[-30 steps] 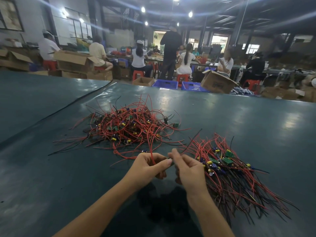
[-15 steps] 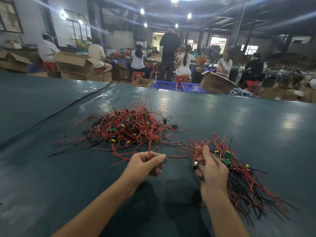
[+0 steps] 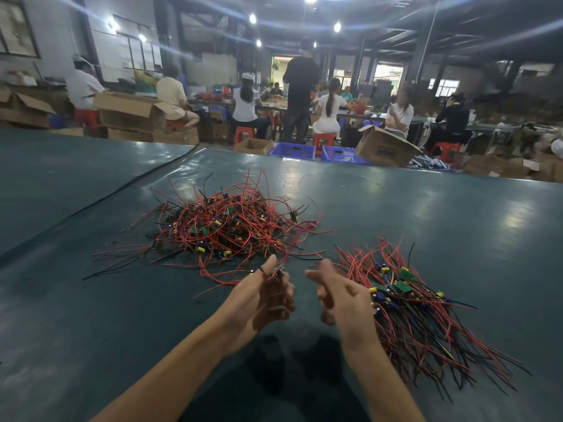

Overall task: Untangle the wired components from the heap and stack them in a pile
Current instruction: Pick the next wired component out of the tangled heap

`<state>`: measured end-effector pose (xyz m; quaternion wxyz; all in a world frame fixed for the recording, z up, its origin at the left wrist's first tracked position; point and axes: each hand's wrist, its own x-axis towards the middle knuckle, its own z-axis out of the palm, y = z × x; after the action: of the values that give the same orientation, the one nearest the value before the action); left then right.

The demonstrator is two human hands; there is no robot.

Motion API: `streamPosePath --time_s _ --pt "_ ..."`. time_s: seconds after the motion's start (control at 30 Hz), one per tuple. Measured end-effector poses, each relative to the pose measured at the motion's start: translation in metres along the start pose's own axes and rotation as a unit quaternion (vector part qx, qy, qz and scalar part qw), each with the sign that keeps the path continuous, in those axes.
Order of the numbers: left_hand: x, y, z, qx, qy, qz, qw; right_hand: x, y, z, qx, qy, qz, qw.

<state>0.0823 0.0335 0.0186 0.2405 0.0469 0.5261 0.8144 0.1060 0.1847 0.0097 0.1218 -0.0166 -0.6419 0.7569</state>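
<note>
A wide dark-teal surface point(image 3: 426, 214) carries everything. Ahead and to the left lies the tangled heap point(image 3: 225, 226) of red and black wires with small green boards and yellow parts. To the right, nearer the person, lies the sorted pile point(image 3: 426, 318), its wires fanned side by side. The left hand point(image 3: 262, 296) is raised just before the heap, its fingers point(image 3: 269, 264) pinching one wired component point(image 3: 278, 273) whose red wire runs into the heap. The right hand point(image 3: 341, 296) hovers beside the pile, fingers loosely spread, holding nothing.

Glossy smooth table cover point(image 3: 426, 208), plastic-coated wires point(image 3: 225, 226), cardbd boxes point(image 3: 128, 114)
</note>
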Motion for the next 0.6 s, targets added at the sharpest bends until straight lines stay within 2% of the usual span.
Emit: streamPosePath --time_s 0.07,0.13,0.27,0.53,0.6 --pt "-0.001 -0.005 0.004 0.054 -0.030 -0.021 0.998 -0.005 0.004 0.013 -0.034 -0.040 -0.028 0.998" --pt "-0.001 -0.007 0.004 0.091 -0.051 -0.033 0.994 -0.006 0.006 0.022 -0.020 -0.045 -0.040 0.998" --pt "0.001 -0.007 0.003 0.118 -0.087 -0.033 0.989 -0.004 0.006 0.021 0.003 -0.018 -0.026 1.000" --pt "0.002 -0.013 -0.003 0.148 -0.093 0.009 0.984 -0.004 0.004 0.018 -0.009 0.042 0.007 0.999" --pt "-0.001 -0.010 -0.003 0.161 -0.110 0.015 0.981 -0.002 0.001 0.014 0.021 0.067 0.027 0.997"
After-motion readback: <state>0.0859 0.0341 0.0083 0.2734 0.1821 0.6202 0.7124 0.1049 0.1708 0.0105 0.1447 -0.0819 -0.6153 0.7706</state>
